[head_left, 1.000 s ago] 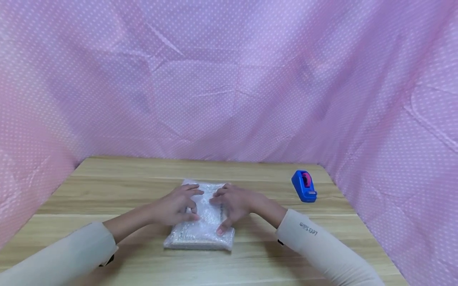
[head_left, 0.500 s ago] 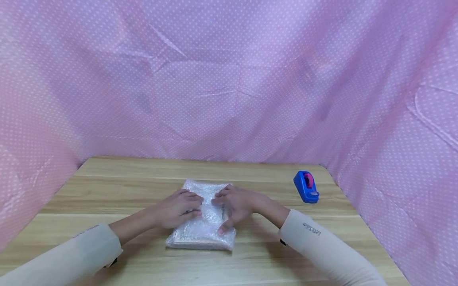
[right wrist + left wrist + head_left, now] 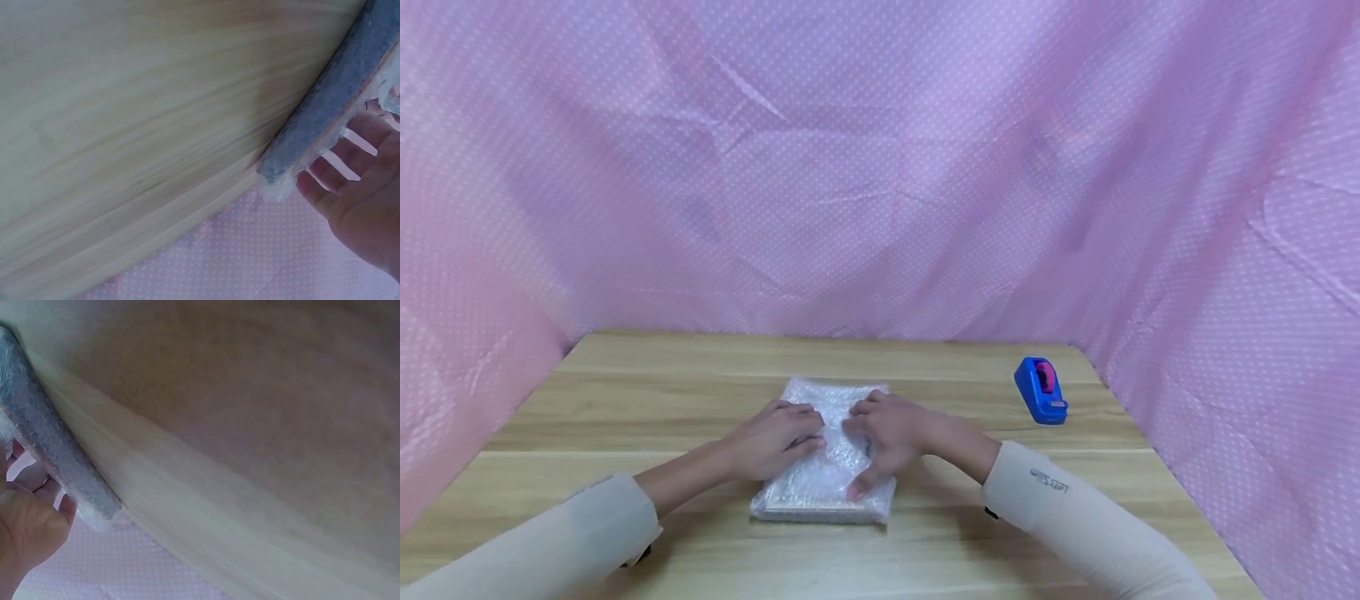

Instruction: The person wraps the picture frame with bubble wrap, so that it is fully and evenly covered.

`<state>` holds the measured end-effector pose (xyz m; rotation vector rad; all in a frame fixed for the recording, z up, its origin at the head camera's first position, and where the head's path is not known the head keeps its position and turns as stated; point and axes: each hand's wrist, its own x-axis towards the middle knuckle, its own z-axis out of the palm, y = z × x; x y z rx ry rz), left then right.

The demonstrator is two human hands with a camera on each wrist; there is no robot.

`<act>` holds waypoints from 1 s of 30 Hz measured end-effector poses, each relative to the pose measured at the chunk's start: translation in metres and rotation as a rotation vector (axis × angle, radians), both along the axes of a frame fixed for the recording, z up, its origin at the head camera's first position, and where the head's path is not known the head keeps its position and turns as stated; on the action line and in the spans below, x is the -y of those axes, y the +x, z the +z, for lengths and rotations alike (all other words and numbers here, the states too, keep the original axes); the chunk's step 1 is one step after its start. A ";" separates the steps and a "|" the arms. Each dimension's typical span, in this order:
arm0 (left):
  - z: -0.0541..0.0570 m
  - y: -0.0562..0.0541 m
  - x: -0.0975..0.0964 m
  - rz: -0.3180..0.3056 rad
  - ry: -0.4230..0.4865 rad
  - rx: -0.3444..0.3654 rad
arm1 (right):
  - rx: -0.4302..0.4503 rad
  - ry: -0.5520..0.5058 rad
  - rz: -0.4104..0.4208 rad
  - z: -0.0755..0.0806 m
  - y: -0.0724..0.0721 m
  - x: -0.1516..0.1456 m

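Note:
A flat rectangular package in clear bubble wrap (image 3: 820, 485) lies on the wooden table, its long side running away from me. My left hand (image 3: 775, 437) rests on its left half with the fingers slightly bent over the top. On the right half my right hand (image 3: 891, 433) presses the wrap, fingers spread and thumb down near the front. The left wrist view shows the package's grey side (image 3: 59, 440) with the left hand (image 3: 31, 528) at its upper face. In the right wrist view, fingertips of the right hand (image 3: 369, 194) touch the wrap along the package's edge (image 3: 325, 106).
A blue tape dispenser (image 3: 1040, 392) with a pink roll core stands at the table's back right. The wooden table (image 3: 662, 375) ends at a pink dotted cloth (image 3: 850, 208) that hangs behind it and along both sides.
My left hand's fingers, spread a second ago, have come together and settled onto the wrap. The right thumb has shifted slightly on the wrap. Package and dispenser stay in place.

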<state>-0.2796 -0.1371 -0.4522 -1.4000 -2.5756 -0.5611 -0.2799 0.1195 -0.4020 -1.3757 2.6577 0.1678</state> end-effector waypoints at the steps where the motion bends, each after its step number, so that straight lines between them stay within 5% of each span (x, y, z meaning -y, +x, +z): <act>1: -0.001 0.000 0.000 -0.002 0.014 -0.004 | -0.005 0.003 0.001 -0.001 0.000 0.001; 10: -0.005 -0.006 -0.004 0.059 0.121 0.026 | -0.012 -0.004 -0.059 -0.003 0.004 0.003; 13: 0.001 -0.007 -0.006 0.113 0.076 0.040 | -0.010 -0.006 -0.065 -0.003 0.004 0.003; 17: 0.010 -0.014 -0.007 0.162 -0.062 -0.039 | -0.003 0.014 -0.073 -0.002 0.005 0.002; 22: 0.014 -0.026 -0.003 0.129 -0.224 -0.053 | 0.004 0.019 -0.076 -0.001 0.006 0.002; 30: 0.015 -0.022 -0.003 0.091 -0.221 -0.003 | 0.030 0.010 -0.073 0.001 0.005 -0.002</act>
